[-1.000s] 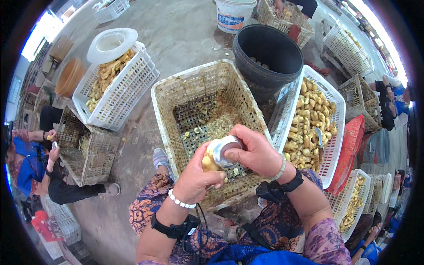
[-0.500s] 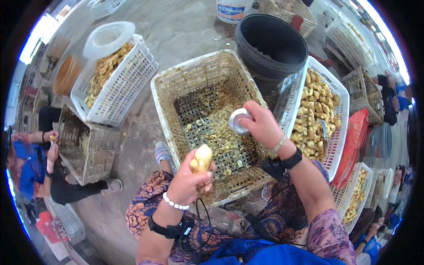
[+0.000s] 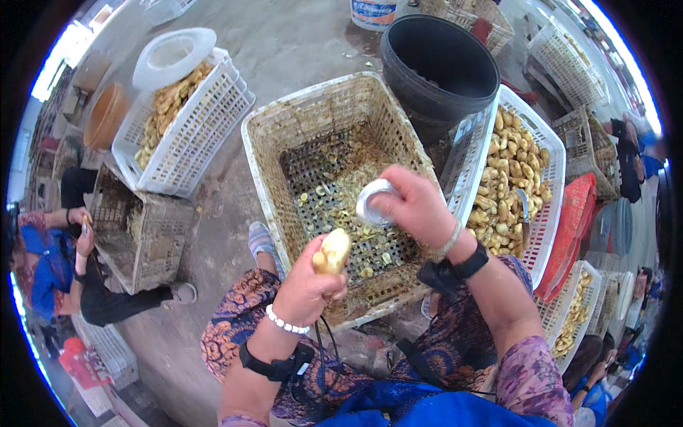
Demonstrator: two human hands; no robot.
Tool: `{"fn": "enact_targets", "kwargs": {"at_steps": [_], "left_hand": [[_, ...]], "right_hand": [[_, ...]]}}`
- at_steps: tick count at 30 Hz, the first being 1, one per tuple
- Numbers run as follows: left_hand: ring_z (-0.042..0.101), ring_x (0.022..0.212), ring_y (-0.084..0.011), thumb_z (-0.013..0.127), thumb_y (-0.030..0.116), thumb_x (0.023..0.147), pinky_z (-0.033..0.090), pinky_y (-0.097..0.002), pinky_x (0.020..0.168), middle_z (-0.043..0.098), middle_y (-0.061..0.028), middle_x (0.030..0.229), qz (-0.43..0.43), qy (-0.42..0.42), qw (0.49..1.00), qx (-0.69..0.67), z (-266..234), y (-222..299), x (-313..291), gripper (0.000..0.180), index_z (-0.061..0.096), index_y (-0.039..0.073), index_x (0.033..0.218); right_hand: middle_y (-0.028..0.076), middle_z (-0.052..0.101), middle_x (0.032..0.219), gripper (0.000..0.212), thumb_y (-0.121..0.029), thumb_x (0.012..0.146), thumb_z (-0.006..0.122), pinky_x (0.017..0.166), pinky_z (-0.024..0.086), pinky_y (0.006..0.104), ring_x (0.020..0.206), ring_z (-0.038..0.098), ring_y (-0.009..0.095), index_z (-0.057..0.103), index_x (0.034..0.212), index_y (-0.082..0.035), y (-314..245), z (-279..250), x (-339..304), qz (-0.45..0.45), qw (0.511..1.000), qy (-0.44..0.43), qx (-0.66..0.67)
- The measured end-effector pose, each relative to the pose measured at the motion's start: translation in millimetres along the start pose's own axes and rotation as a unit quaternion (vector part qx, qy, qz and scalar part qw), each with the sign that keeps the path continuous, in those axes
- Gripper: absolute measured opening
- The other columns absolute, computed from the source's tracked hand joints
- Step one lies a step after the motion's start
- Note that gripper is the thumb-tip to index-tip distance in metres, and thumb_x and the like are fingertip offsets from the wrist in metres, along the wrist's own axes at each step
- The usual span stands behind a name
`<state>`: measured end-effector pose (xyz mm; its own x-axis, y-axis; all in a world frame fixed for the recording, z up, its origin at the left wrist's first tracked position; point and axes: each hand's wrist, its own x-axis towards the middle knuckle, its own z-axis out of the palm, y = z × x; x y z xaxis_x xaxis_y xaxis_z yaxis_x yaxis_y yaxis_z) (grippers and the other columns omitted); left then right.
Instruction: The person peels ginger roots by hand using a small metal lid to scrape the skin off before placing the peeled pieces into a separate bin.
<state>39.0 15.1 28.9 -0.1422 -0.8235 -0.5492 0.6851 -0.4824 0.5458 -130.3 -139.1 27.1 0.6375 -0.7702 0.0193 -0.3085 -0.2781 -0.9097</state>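
Observation:
My left hand (image 3: 307, 285) is closed around a pale, mostly bare piece of ginger (image 3: 332, 250), which stands up out of the fist. In my right hand (image 3: 421, 206) is a round, silvery metal ring (image 3: 375, 202), gripped by its edge between thumb and fingers. The ring is a short way above and to the right of the ginger, not touching it. Both hands are over a dirty, cream-coloured plastic crate (image 3: 257, 167). Scattered on its slotted floor are yellowish scraps and thin slices (image 3: 334, 213).
Beside the crate on the right, a white basket (image 3: 557, 167) holds ginger and a curved blade (image 3: 524, 206). A black bucket (image 3: 441, 99) stands behind. At left are another basket of ginger (image 3: 196, 117) and a person (image 3: 53, 263) seated by a tipped crate (image 3: 160, 238). Red mesh sacking (image 3: 573, 235) lies at right.
My right hand has shifted slightly left and down with the metal ring, nearer the ginger, and the ring has turned. My left hand has moved slightly right and up, tilting the ginger to the right.

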Motion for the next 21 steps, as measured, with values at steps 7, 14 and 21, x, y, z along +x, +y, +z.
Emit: {"fn": "enact_targets", "kwargs": {"at_steps": [7,14,21], "left_hand": [[0.051,0.064,-0.0117,0.054,-0.010,0.066,0.040,-0.0235,0.052,0.050,-0.0038,0.089,0.001,-0.014,0.997,0.076,4,-6,0,0.068,0.037,0.006,0.130],[0.052,0.070,-0.0104,0.059,-0.008,0.069,0.043,-0.0238,0.057,0.051,-0.0028,0.094,0.017,-0.018,0.997,0.071,3,-5,3,0.063,0.041,0.004,0.128],[0.052,0.070,-0.0131,0.067,0.002,0.068,0.044,-0.0281,0.061,0.053,-0.0042,0.096,0.055,-0.008,0.998,0.017,1,-6,7,0.067,0.041,0.001,0.130]], "right_hand": [[0.010,0.060,0.074,0.013,-0.013,0.083,0.062,0.063,0.048,0.0323,0.069,0.059,0.015,0.057,0.087,-0.001,12,-6,17,0.051,0.996,0.030,-0.060],[0.003,0.061,0.079,0.016,-0.015,0.083,0.066,0.065,0.046,0.0278,0.074,0.057,0.012,0.059,0.090,-0.001,23,-2,15,0.100,0.994,-0.031,-0.032],[0.013,0.062,0.076,0.015,-0.014,0.084,0.062,0.061,0.047,0.0333,0.068,0.060,0.021,0.058,0.085,0.000,19,9,11,0.066,0.997,-0.005,-0.037]]}}
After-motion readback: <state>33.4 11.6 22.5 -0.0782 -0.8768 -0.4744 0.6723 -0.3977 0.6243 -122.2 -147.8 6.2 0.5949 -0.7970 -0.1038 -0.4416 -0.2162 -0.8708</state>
